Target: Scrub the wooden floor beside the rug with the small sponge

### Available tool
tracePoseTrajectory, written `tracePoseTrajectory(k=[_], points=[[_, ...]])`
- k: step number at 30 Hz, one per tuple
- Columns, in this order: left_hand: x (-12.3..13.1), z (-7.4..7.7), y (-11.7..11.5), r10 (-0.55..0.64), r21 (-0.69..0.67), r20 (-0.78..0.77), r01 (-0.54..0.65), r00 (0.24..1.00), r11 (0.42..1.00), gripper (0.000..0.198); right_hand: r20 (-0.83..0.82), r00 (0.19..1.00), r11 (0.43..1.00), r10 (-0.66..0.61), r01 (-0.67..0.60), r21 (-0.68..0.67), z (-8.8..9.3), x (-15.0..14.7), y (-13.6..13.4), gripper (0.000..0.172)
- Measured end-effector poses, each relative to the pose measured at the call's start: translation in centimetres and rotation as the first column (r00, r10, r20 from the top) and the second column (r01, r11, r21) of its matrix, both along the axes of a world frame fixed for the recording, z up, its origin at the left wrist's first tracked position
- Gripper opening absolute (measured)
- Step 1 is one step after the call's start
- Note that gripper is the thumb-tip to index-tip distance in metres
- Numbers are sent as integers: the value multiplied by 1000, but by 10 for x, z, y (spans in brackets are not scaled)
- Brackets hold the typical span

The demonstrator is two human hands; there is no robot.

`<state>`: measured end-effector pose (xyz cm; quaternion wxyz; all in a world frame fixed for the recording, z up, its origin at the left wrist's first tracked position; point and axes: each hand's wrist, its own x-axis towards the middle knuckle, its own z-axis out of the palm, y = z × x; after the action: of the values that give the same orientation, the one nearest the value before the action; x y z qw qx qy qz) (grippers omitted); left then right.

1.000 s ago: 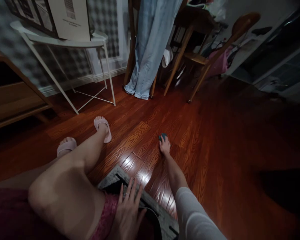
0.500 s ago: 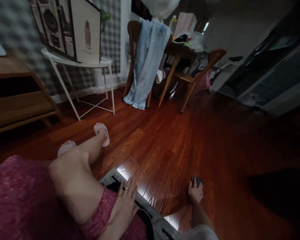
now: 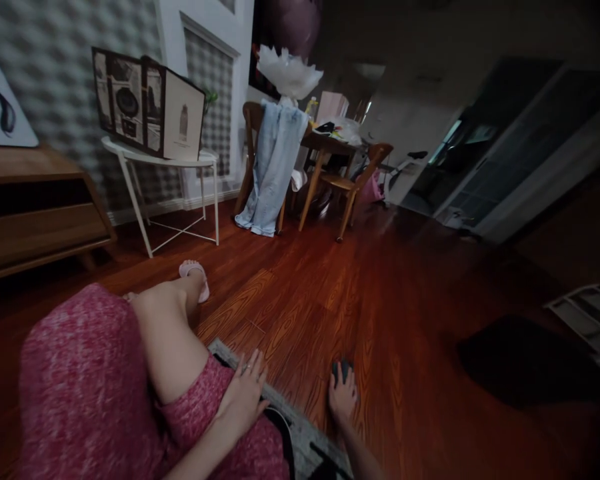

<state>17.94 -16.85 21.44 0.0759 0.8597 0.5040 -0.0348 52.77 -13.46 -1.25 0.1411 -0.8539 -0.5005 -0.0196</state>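
My left hand [image 3: 246, 391], a ring on one finger, rests flat with fingers apart on the pink-red heathered garment [image 3: 207, 387] over my thigh. Beside it is a dark curved edge, and under that a grey patterned mat or cushion [image 3: 300, 437]. Out to the right, my right hand [image 3: 344, 398] is closed over a small dark blue-green object [image 3: 341, 371], seen against the red-brown wood floor [image 3: 300, 313]. Fingers cover much of this object, so its exact kind is unclear. My bent leg reaches forward to a pale pink slipper [image 3: 205, 291].
A white side table [image 3: 163, 152] holds framed pictures [image 3: 184, 123] at left, beside a wooden cabinet [image 3: 35, 227]. Light-blue jeans [image 3: 273, 170] hang over a chair by the cluttered dining table. Another wooden chair [image 3: 355, 183] stands nearby. A black shape [image 3: 520, 360] lies at right.
The view has tilted up and shifted right. My right hand, still on the dark object, appears further left in the picture. My left hand stays on the garment.
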Motion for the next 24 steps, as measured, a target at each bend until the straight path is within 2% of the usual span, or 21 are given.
tracePoseTrajectory(k=[3, 7, 10, 12, 13, 15, 17, 18, 21, 24], points=[[2, 3, -4, -22, 4, -4, 22, 1000, 1000, 67, 3, 989, 988, 151, -151, -20, -3, -43, -6, 59], [6, 7, -11, -75, 12, 27, 75, 997, 997, 68, 13, 954, 954, 299, -298, -42, 8, -87, -11, 56], [9, 5, -15, -95, 8, 36, 94, 995, 996, 67, 0, 888, 885, 460, -459, -76, 23, -86, -10, 53], [10, 3, -16, -96, 17, 36, 95, 995, 995, 66, -21, 842, 836, 538, -537, -110, 32, -67, -10, 53], [9, 3, -17, -94, 27, 36, 93, 995, 995, 66, -26, 845, 837, 534, -533, -125, 35, -53, -11, 53], [8, 2, -17, -91, 47, 36, 90, 995, 995, 66, -17, 915, 905, 404, -402, -142, 36, -18, -18, 54], [6, 2, -18, -89, 63, 37, 87, 995, 994, 66, 0, 986, 978, 164, -163, -134, 31, 17, -32, 56], [5, 3, -18, -87, 70, 39, 84, 995, 994, 65, 4, 999, 991, 51, -50, -121, 26, 32, -42, 57], [2, 7, -18, -88, 75, 39, 85, 995, 994, 63, 10, 986, 984, -167, 167, -61, 7, 58, -74, 59], [0, 13, -19, -91, 58, 13, 90, 996, 994, 61, 15, 961, 961, -276, 276, -6, -5, 45, -97, 60]])
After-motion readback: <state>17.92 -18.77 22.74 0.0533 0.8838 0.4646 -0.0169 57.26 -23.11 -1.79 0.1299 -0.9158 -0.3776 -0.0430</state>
